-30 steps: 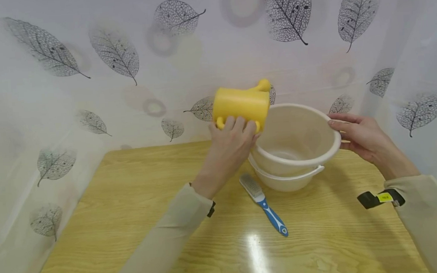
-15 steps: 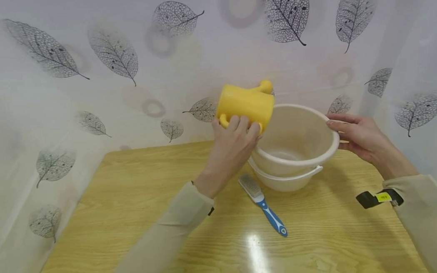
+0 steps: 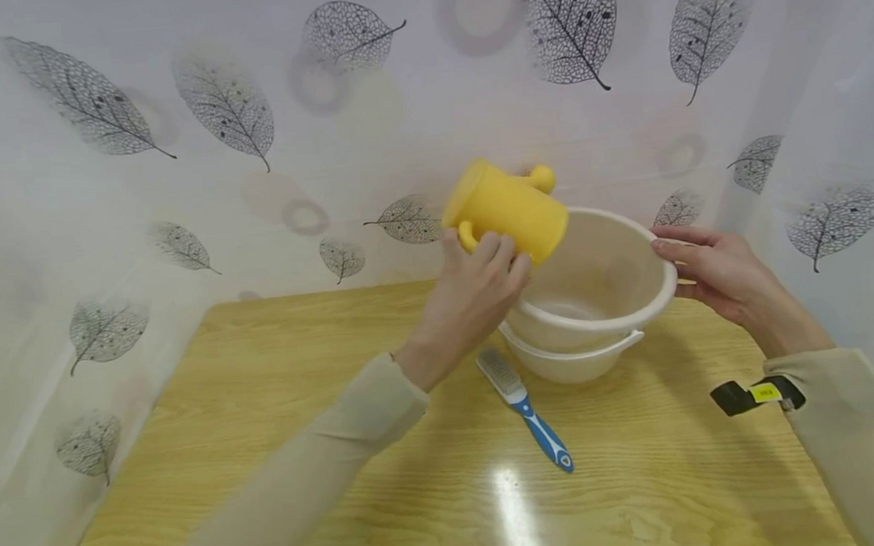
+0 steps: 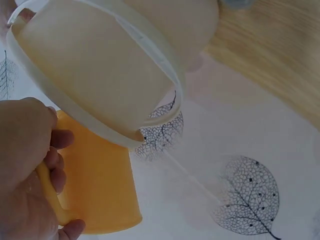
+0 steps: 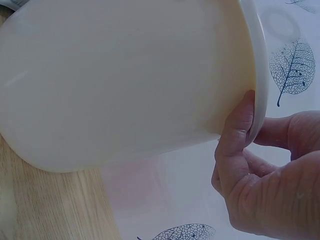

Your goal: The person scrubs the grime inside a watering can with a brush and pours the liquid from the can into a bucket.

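Note:
My left hand (image 3: 483, 283) grips the handle of a yellow watering can (image 3: 512, 210) with a round-knobbed spout. The can is tipped, its open end down toward the bucket and its base up to the left. Below and right of it stands a cream bucket (image 3: 578, 369) on the table, tilted toward me, its handle hanging at the front. My right hand (image 3: 723, 276) pinches the bucket's rim on the right side. In the right wrist view, thumb and fingers (image 5: 235, 125) lie on either side of that rim. The left wrist view shows the yellow can (image 4: 100, 175) close against the bucket rim (image 4: 75, 110).
A blue-handled foot file (image 3: 528, 409) with a grey rough head lies on the wooden table (image 3: 301, 381) in front of the bucket. Behind the table's far edge hangs a white leaf-patterned sheet (image 3: 398, 125).
My left hand has moved slightly right with the watering can and tipped it further, its base rising and its open end dipping toward the bucket. The right hand keeps its hold on the rim.

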The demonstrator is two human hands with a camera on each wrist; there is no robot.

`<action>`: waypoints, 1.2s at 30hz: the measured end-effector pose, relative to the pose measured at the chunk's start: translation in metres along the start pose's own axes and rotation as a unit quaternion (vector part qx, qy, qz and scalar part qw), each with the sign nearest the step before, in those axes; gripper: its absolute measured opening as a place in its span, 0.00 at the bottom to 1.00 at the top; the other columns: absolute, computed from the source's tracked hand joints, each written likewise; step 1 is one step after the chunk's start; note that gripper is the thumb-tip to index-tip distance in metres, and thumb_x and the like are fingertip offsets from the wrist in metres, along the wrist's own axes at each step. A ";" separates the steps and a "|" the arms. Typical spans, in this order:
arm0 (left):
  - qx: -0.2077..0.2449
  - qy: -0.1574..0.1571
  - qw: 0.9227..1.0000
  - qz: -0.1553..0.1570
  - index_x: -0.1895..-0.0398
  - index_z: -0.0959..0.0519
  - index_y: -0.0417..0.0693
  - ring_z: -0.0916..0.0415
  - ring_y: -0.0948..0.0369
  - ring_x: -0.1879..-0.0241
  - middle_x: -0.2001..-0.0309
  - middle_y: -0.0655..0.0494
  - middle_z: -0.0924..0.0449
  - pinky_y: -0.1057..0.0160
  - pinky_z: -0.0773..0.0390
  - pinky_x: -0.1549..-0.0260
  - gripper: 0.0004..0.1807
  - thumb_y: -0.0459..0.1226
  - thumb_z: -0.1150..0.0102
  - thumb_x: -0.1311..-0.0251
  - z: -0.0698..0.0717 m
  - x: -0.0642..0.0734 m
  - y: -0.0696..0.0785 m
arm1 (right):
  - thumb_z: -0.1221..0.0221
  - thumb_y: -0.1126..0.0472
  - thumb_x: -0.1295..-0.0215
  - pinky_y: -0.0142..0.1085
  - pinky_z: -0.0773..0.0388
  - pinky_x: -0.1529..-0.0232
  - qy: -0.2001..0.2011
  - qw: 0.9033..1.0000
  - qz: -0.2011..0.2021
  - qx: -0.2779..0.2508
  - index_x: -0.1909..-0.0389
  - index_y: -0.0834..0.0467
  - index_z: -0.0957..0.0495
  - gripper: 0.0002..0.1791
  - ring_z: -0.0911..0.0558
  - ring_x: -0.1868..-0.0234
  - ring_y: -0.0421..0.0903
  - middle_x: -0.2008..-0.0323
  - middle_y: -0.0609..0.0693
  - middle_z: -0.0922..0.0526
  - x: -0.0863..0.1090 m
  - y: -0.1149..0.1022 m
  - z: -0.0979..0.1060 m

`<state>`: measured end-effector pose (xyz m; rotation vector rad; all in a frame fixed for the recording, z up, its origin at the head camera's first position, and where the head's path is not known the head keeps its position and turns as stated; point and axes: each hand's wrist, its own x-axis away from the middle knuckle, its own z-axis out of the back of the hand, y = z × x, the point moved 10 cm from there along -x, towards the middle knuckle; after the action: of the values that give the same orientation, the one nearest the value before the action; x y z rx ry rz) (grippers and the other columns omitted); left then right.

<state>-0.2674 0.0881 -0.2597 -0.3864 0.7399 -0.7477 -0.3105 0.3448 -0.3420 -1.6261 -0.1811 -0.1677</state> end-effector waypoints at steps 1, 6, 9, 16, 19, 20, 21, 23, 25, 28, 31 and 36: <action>-0.004 0.002 1.000 -0.003 0.64 0.28 0.54 0.32 0.57 0.60 0.63 0.57 0.27 0.45 0.32 0.51 0.11 0.35 0.59 0.23 0.000 0.000 0.001 | 0.36 0.55 0.29 0.33 0.14 0.62 0.000 1.000 0.000 -0.001 0.48 0.43 0.22 0.12 0.12 0.61 0.37 0.61 0.36 0.13 0.000 0.000 0.000; -0.038 0.017 0.999 -0.016 0.64 0.26 0.56 0.32 0.59 0.59 0.63 0.59 0.28 0.46 0.36 0.49 0.13 0.31 0.59 0.26 0.004 -0.002 0.003 | 0.36 0.54 0.30 0.33 0.14 0.63 0.003 1.000 -0.001 0.007 0.46 0.44 0.23 0.14 0.12 0.61 0.37 0.61 0.36 0.13 -0.001 0.000 -0.001; -0.059 0.024 0.998 -0.027 0.64 0.25 0.57 0.33 0.59 0.58 0.63 0.60 0.30 0.47 0.37 0.48 0.15 0.30 0.61 0.26 0.006 -0.004 0.005 | 0.36 0.54 0.30 0.33 0.14 0.63 0.004 1.000 -0.001 0.011 0.46 0.43 0.24 0.15 0.13 0.61 0.37 0.61 0.35 0.14 -0.001 0.001 0.000; -0.075 0.015 0.996 -0.044 0.64 0.24 0.57 0.34 0.60 0.57 0.63 0.61 0.30 0.48 0.40 0.47 0.15 0.30 0.59 0.26 0.008 -0.007 0.008 | 0.36 0.55 0.30 0.33 0.14 0.63 0.003 1.000 -0.002 0.002 0.49 0.42 0.22 0.12 0.13 0.62 0.37 0.61 0.36 0.13 -0.002 0.001 -0.001; -0.087 0.005 0.995 -0.054 0.63 0.23 0.57 0.35 0.60 0.56 0.61 0.62 0.29 0.48 0.41 0.46 0.13 0.31 0.56 0.27 0.008 -0.008 0.010 | 0.36 0.54 0.30 0.33 0.14 0.62 0.003 1.000 -0.002 0.004 0.49 0.42 0.22 0.12 0.13 0.61 0.37 0.61 0.35 0.14 -0.002 0.001 -0.001; -0.090 0.004 0.994 -0.058 0.63 0.23 0.58 0.35 0.60 0.56 0.61 0.62 0.29 0.48 0.41 0.46 0.12 0.32 0.55 0.27 0.009 -0.009 0.010 | 0.36 0.54 0.30 0.33 0.14 0.62 0.003 1.000 -0.002 0.004 0.49 0.42 0.22 0.11 0.13 0.61 0.37 0.61 0.35 0.14 -0.002 0.001 -0.001; -0.095 0.003 0.994 -0.061 0.63 0.23 0.58 0.35 0.61 0.56 0.60 0.62 0.29 0.48 0.40 0.46 0.12 0.32 0.55 0.27 0.009 -0.009 0.011 | 0.36 0.54 0.30 0.33 0.14 0.62 0.002 1.000 -0.002 0.004 0.49 0.42 0.22 0.11 0.13 0.61 0.37 0.61 0.35 0.14 -0.002 0.001 -0.001; -0.105 0.004 0.992 -0.069 0.63 0.23 0.58 0.35 0.61 0.55 0.59 0.62 0.29 0.48 0.40 0.46 0.12 0.32 0.54 0.28 0.010 -0.010 0.012 | 0.36 0.55 0.30 0.33 0.14 0.62 0.001 1.000 -0.001 0.002 0.50 0.42 0.21 0.11 0.13 0.61 0.37 0.61 0.35 0.14 -0.002 0.001 0.000; -0.113 0.009 0.991 -0.075 0.63 0.23 0.59 0.36 0.61 0.55 0.58 0.62 0.29 0.48 0.41 0.45 0.12 0.32 0.54 0.29 0.011 -0.011 0.014 | 0.36 0.55 0.29 0.33 0.14 0.63 -0.001 1.000 0.000 0.000 0.50 0.41 0.21 0.10 0.13 0.61 0.37 0.60 0.36 0.14 -0.002 0.001 0.000; -0.124 0.012 0.989 -0.081 0.62 0.22 0.60 0.36 0.61 0.54 0.57 0.63 0.29 0.47 0.41 0.45 0.12 0.33 0.54 0.30 0.012 -0.013 0.014 | 0.36 0.55 0.29 0.33 0.14 0.63 0.000 1.000 0.000 0.002 0.50 0.42 0.21 0.10 0.13 0.61 0.37 0.60 0.35 0.14 -0.002 0.001 0.000; -0.134 0.012 0.988 -0.081 0.61 0.21 0.61 0.36 0.62 0.54 0.57 0.64 0.29 0.47 0.42 0.44 0.11 0.34 0.51 0.30 0.012 -0.014 0.014 | 0.37 0.54 0.29 0.33 0.14 0.62 -0.001 1.000 0.003 0.008 0.48 0.42 0.22 0.12 0.13 0.61 0.36 0.60 0.35 0.14 -0.001 0.001 0.000; -0.128 0.033 0.987 -0.088 0.63 0.22 0.61 0.35 0.61 0.55 0.58 0.64 0.28 0.48 0.42 0.43 0.13 0.33 0.53 0.30 0.017 -0.020 0.012 | 0.37 0.55 0.29 0.33 0.14 0.63 0.000 1.000 0.004 0.008 0.49 0.42 0.22 0.11 0.13 0.61 0.37 0.60 0.35 0.14 -0.001 0.001 0.000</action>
<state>-0.2591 0.1113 -0.2452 -0.6694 0.8749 -0.8361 -0.3113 0.3450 -0.3427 -1.6114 -0.1752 -0.1585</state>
